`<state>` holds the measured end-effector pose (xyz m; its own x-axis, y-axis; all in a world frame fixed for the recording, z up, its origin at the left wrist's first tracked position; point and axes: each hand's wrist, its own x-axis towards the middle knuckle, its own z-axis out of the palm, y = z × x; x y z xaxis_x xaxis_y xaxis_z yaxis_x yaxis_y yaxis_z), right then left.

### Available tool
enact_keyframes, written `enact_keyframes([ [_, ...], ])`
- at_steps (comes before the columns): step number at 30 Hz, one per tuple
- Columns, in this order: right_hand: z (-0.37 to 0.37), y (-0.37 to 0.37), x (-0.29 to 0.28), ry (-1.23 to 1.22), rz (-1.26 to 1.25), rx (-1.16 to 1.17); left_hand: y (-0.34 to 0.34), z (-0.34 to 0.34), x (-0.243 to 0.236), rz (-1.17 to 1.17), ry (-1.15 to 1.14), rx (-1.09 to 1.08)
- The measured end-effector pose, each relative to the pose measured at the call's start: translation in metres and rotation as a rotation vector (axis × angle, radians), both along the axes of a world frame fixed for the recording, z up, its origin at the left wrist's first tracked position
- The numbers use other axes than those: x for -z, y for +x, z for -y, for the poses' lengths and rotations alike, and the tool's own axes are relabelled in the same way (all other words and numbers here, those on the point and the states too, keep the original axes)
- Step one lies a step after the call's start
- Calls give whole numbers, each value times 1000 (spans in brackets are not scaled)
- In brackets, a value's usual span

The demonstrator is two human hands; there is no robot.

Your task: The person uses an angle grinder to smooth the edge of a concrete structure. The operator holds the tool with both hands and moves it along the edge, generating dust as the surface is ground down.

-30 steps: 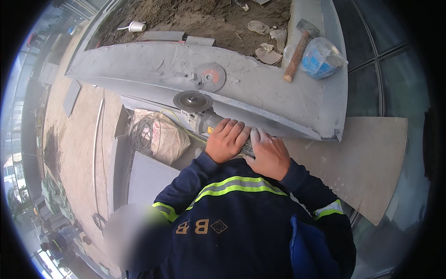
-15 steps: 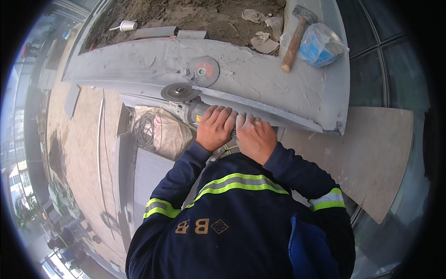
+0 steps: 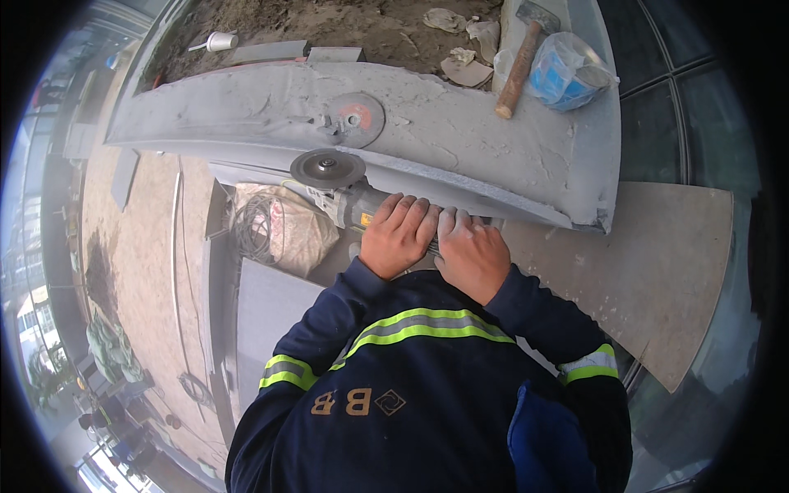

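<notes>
Both my hands grip an angle grinder [image 3: 359,203] by its body. My left hand [image 3: 399,235] is wrapped round it nearer the head, and my right hand [image 3: 472,252] is closed round the rear end, right beside the left. A dark disc [image 3: 328,169] sits on the grinder's head, lying almost flat at the front edge of the grey stone slab [image 3: 460,135]. From this angle I cannot tell whether the disc touches the edge. On top of the slab, just beyond, lies a loose cutting disc [image 3: 357,120] with a reddish centre.
A hammer [image 3: 519,74] and a clear plastic bag with blue contents [image 3: 567,72] rest on the slab's right. Behind is soil [image 3: 345,25] with a white cup [image 3: 220,41]. Below left, a coiled cable [image 3: 255,226] lies by a pale sack [image 3: 300,238]. A board [image 3: 641,263] lies right.
My hands and the grinder have shifted to the right and slightly nearer to me. The disc's face now shows more, and it stands a little further from the loose disc.
</notes>
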<state>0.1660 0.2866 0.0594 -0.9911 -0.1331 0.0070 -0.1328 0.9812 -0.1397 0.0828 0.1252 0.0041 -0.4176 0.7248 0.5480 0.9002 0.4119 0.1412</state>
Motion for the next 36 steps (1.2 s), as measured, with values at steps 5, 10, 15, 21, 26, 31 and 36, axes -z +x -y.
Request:
enact_keyframes([
  [5, 7, -21, 13, -24, 76, -2, -18, 7, 12, -3, 12, -14],
  [10, 9, -30, 17, -47, 108, 9, -28, 11, 13, 25, -10, 1],
  [15, 0, 0, -4, -4, 36, 18, -2, 0, 0, 10, 21, 10],
  [21, -6, 3, -14, -44, 128, 17, 5, -7, -7, 3, 30, 5],
  [26, 1, -22, 7, -39, 101, -20, -19, 4, 9, 17, 28, -6],
  [31, 3, -30, 5, -23, 2, -52, -28, 9, 9, 38, -4, -5],
  [36, 0, -1, -10, -23, 86, 17, -2, -1, -1, -4, 42, 24],
])
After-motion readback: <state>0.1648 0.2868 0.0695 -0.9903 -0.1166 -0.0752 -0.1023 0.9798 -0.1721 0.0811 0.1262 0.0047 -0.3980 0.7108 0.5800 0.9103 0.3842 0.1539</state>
